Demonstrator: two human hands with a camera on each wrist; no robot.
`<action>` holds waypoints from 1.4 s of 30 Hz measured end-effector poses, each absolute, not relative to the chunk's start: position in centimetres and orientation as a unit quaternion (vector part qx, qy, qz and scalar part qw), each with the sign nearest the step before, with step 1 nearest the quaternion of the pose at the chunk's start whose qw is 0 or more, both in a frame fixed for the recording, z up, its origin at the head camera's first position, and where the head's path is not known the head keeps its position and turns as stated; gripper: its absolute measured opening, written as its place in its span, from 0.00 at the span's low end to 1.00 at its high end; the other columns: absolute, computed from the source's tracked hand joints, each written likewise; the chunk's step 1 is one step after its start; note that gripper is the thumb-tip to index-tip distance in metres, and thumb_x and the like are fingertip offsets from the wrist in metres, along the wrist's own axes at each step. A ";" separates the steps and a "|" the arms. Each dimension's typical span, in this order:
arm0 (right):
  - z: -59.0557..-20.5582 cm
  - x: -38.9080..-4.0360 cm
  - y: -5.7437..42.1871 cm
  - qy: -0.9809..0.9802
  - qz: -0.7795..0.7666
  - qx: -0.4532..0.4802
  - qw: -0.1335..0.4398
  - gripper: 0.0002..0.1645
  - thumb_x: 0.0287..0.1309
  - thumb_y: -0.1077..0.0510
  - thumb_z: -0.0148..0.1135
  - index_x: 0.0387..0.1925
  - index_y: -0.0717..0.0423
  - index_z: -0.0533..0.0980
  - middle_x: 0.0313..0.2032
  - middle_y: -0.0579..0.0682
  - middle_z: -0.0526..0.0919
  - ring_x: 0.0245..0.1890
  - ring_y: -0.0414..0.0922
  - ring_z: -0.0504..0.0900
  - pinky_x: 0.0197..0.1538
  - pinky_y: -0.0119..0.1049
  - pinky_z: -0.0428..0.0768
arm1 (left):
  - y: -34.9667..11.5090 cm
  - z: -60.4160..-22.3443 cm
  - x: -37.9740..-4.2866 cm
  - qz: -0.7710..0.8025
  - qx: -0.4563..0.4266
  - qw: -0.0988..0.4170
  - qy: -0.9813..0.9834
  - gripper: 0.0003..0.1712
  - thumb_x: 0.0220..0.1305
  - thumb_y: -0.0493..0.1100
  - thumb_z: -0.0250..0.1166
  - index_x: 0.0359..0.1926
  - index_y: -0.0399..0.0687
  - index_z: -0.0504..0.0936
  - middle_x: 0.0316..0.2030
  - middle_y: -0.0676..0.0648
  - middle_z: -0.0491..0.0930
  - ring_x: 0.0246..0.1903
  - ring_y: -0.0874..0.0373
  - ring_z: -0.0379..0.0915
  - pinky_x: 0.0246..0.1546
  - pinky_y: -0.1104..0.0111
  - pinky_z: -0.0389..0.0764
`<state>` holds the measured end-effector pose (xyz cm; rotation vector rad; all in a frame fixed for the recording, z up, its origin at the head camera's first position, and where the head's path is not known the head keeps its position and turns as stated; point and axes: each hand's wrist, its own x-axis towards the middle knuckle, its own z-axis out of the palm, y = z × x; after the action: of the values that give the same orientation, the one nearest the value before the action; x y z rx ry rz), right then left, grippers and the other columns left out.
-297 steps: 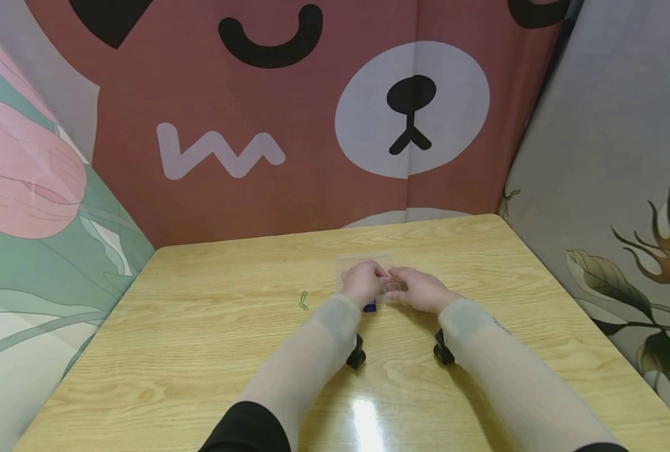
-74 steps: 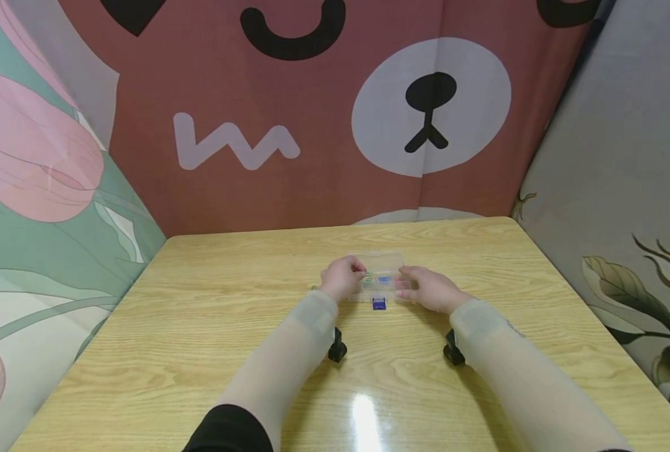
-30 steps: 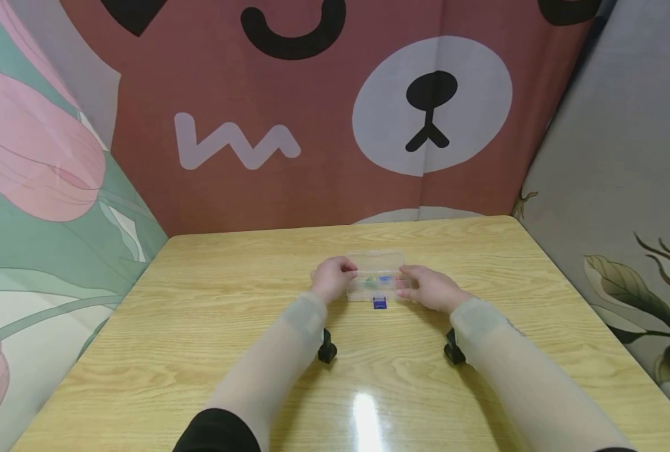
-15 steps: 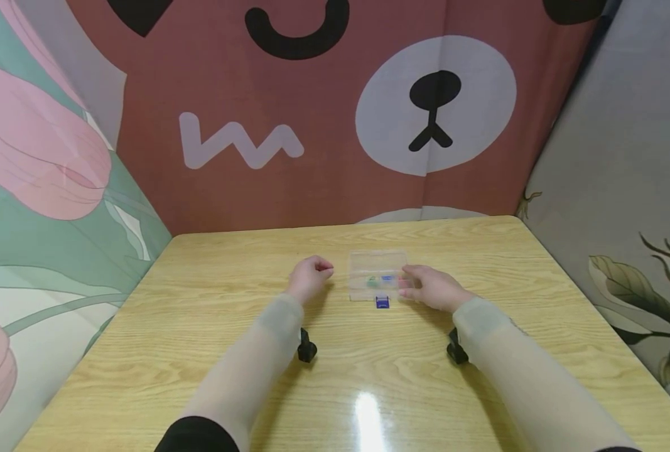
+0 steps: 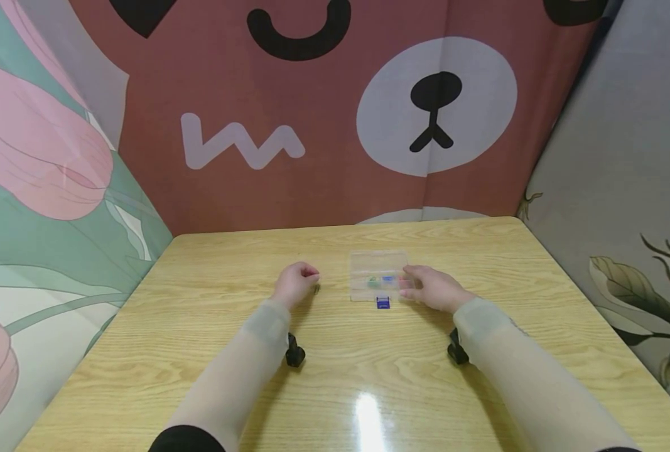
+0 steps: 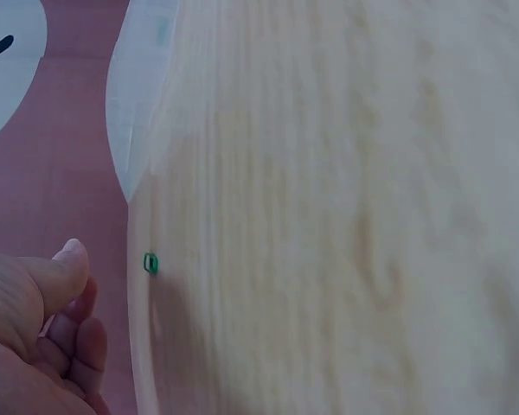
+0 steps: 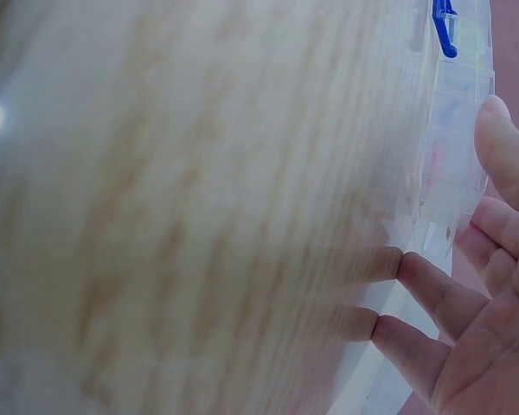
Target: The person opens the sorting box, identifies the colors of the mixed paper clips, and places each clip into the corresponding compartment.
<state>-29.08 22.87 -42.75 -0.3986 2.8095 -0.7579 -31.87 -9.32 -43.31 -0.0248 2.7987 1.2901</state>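
A clear plastic compartment box (image 5: 363, 289) with a raised lid (image 5: 378, 256) and a blue latch (image 5: 383, 303) stands on the table. Small green (image 5: 372, 282), blue (image 5: 388, 279) and pink pieces show inside it. My right hand (image 5: 437, 289) holds the box's right end between thumb and fingers; in the right wrist view two lower fingertips (image 7: 406, 259) touch the tabletop. To the left of the box, my left hand (image 5: 295, 284) is low over the table with loosely bent fingers and nothing between them. A green paper clip (image 6: 150, 263) lies just beyond its thumb tip.
The wood-grain table (image 5: 335, 370) ends at a hanging cloth with a bear face (image 5: 255, 194) behind. Patterned cloths hang at the left (image 5: 41, 251) and right (image 5: 583, 157). Black wrist cameras (image 5: 295, 353) sit under both wrists.
Earlier my left hand carried a green paper clip over the box; it has since withdrawn leftward to the other clip on the table. My right hand stays at the box's right end.
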 end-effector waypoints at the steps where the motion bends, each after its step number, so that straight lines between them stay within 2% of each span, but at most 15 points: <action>1: -42.8 -29.1 22.9 0.952 -0.257 -0.133 0.103 0.44 0.62 0.42 0.61 0.71 0.58 0.58 0.69 0.60 0.61 0.69 0.61 0.56 0.67 0.58 0.55 | -9.4 -43.4 -31.9 0.416 -0.014 0.033 0.909 0.05 0.66 0.44 0.64 0.39 0.49 0.82 0.39 0.51 0.81 0.39 0.55 0.73 0.42 0.61 0.73; 12: -42.7 -29.0 23.0 0.953 -0.252 -0.140 0.097 0.43 0.63 0.44 0.60 0.71 0.60 0.58 0.69 0.62 0.61 0.69 0.62 0.57 0.66 0.58 0.55 | -9.8 -43.6 -31.0 0.333 -0.037 0.067 0.940 0.12 0.58 0.51 0.70 0.33 0.51 0.79 0.35 0.52 0.79 0.38 0.54 0.72 0.47 0.57 0.68; 25: -42.8 -29.1 22.9 0.953 -0.253 -0.139 0.096 0.43 0.62 0.43 0.61 0.70 0.61 0.59 0.68 0.62 0.62 0.68 0.62 0.57 0.66 0.58 0.55 | -9.4 -43.7 -31.0 0.309 -0.044 0.059 0.948 0.07 0.61 0.49 0.69 0.32 0.52 0.82 0.35 0.52 0.80 0.41 0.52 0.73 0.56 0.50 0.59; 42: -42.8 -29.1 22.9 0.953 -0.253 -0.138 0.096 0.43 0.63 0.43 0.60 0.71 0.59 0.58 0.69 0.62 0.60 0.69 0.62 0.56 0.67 0.58 0.55 | -9.4 -43.6 -31.0 0.305 -0.032 0.068 0.950 0.08 0.64 0.49 0.65 0.33 0.52 0.81 0.36 0.52 0.79 0.39 0.53 0.72 0.56 0.49 0.60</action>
<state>-29.07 22.88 -42.83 -0.4089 2.8219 -0.7503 -30.96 -9.45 -43.56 -0.0952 2.8609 0.9174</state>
